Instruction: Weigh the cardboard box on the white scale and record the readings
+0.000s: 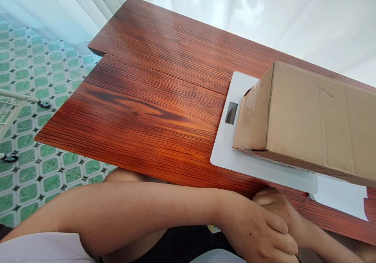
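Cardboard box (311, 118) on scale (225, 147), paper (342, 196) alongside; left hand (260, 231) curled over right hand (273, 200) (its grip unclear)

Cardboard box (311, 118), seemingly closed, on white scale (223, 147).

One cardboard box (311, 118) at three o'clock. One scale (225, 145), also towards three o'clock, with one display window (231, 113). One bench (141, 137), showing two planks (164, 40). White paper (340, 198) at four o'clock, whether one sheet or several cannot be told. Two hands at five o'clock: one left hand (258, 231), one right hand (272, 200). One lilac sleeve (41, 247) at eight o'clock. Two casters (44, 104), both around nine o'clock. Floor tiles (49, 184), many, from seven to ten o'clock.
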Demonstrator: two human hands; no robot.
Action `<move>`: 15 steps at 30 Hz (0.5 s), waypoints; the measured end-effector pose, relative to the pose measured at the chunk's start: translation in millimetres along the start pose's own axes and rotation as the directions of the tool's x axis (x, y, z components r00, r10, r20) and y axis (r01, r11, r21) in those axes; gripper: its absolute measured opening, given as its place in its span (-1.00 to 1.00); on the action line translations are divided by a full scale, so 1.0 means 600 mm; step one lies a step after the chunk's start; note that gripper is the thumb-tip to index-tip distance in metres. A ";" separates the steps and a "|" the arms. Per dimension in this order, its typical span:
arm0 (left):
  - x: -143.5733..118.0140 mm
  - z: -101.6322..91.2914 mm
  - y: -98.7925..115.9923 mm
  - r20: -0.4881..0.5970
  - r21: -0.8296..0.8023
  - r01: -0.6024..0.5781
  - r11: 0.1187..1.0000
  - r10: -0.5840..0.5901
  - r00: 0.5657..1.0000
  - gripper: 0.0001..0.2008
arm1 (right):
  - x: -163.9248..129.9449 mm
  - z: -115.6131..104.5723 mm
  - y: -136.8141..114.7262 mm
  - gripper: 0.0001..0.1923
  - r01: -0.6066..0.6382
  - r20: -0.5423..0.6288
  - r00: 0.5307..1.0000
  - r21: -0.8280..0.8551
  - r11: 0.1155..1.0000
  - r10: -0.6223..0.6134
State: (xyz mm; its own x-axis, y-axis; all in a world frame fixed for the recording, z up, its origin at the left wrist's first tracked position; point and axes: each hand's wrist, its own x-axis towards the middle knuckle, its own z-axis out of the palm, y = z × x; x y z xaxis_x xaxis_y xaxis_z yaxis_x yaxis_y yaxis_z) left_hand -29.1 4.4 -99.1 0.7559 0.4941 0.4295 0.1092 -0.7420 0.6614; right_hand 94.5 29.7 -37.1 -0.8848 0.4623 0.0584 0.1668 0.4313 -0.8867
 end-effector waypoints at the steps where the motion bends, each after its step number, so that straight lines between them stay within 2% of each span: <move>1: 0.000 -0.004 -0.001 -0.001 -0.028 0.027 0.999 -0.027 1.000 -0.84 | 0.001 0.000 -0.001 -0.70 0.002 -0.002 1.000 -0.001 1.000 -0.002; 3: 0.001 -0.010 0.000 -0.014 -0.065 0.065 0.996 -0.066 0.998 -0.85 | 0.003 0.000 -0.001 -0.69 -0.002 -0.007 1.000 -0.009 1.000 0.002; 7: 0.009 -0.019 0.009 -0.041 -0.135 0.023 0.991 -0.029 0.999 -0.84 | 0.004 -0.001 -0.003 -0.69 0.004 -0.003 1.000 -0.015 1.000 -0.004; 12: 0.020 -0.030 0.017 0.099 -0.227 0.045 0.973 -0.023 0.995 -0.83 | 0.001 -0.005 -0.005 -0.70 -0.026 0.043 0.999 -0.038 0.999 0.027; 15: 0.022 -0.027 0.017 0.097 -0.188 0.016 0.982 0.002 0.995 -0.83 | 0.000 -0.006 -0.004 -0.70 -0.025 0.061 0.998 -0.044 0.999 0.028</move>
State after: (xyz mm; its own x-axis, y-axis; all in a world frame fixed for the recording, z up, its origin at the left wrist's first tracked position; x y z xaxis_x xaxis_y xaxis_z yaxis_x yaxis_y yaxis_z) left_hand -28.5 10.5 -76.7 0.8154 0.4459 0.3693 -0.0022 -0.6356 0.7720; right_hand 95.9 31.5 -33.3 -0.9047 0.4261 0.0054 0.2083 0.4533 -0.8667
